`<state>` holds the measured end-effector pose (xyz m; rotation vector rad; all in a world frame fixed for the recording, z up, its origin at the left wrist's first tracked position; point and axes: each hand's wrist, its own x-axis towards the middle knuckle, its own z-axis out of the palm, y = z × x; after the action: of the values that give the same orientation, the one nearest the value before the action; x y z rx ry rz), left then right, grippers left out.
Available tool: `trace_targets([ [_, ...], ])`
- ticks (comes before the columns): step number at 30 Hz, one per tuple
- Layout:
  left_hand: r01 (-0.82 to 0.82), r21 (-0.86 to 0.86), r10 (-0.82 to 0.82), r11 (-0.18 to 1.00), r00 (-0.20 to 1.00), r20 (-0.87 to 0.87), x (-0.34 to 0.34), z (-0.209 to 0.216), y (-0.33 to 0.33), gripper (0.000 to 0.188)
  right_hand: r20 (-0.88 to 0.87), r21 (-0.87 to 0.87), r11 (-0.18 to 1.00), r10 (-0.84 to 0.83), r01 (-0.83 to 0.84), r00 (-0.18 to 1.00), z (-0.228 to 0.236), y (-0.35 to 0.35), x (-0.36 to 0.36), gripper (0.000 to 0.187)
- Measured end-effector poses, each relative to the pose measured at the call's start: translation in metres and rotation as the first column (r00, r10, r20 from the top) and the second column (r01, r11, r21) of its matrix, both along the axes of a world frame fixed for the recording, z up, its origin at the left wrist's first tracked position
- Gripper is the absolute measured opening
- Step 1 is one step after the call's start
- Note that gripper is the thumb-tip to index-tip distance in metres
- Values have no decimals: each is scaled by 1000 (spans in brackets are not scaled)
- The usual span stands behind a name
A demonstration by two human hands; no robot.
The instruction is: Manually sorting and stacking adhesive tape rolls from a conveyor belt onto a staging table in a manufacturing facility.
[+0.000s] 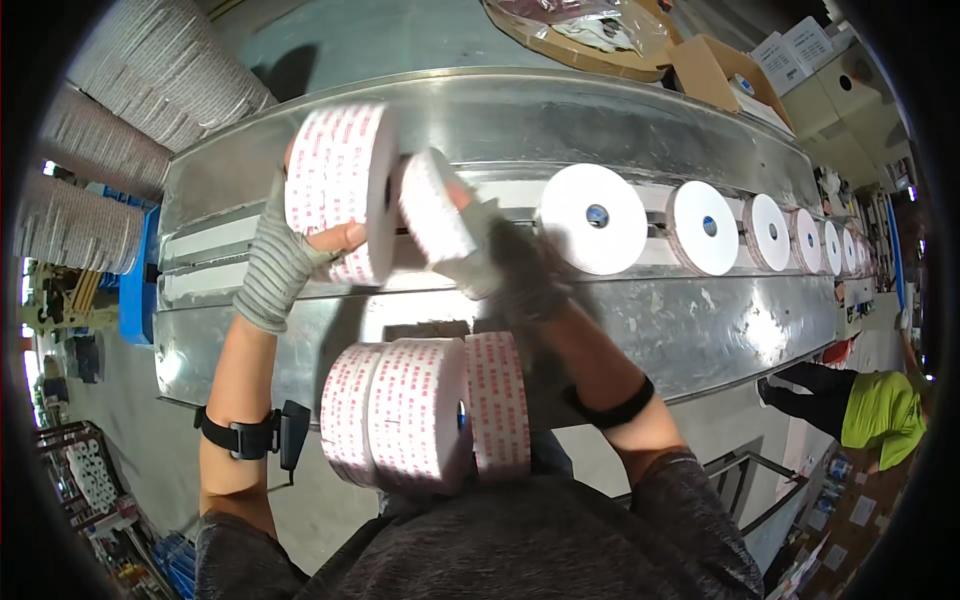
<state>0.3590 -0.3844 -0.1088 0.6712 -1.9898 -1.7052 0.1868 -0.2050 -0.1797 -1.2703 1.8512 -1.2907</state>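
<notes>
My left hand (283, 255), in a grey knit glove with bare fingertips, grips a stack of white tape rolls (335, 170) printed in red, held on edge over the metal table. Just right of it, my right hand (500, 255), gloved too and smeared by motion, holds a single tape roll (432, 205), tilted with its printed rim toward me. Between my forearms, close to my body, more printed rolls (415, 410) stand on edge side by side. Farther right along the table lie flat-faced white rolls (593, 220) with blue cores, spaced in a row.
The long metal table (650, 320) has slotted rails along its middle. Tall stacks of rolls (150, 70) rise at the far left, beside a blue bin (138, 300). A cardboard box (715, 75) sits beyond the table. At right is another person in a lime shirt (885, 415).
</notes>
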Motion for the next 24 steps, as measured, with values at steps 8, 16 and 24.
trace_targets([
  [8,-275,213,263,938,961,84,27,-35,19,80,-389,-127,981,86,-146,917,-46,-39,12,90],
  [16,-311,258,315,915,949,29,117,-38,-18,75,591,132,861,329,-491,737,50,-97,40,87],
  [24,440,-708,400,553,605,689,146,-164,-117,96,-590,379,768,630,-517,504,-59,-125,34,93],
])
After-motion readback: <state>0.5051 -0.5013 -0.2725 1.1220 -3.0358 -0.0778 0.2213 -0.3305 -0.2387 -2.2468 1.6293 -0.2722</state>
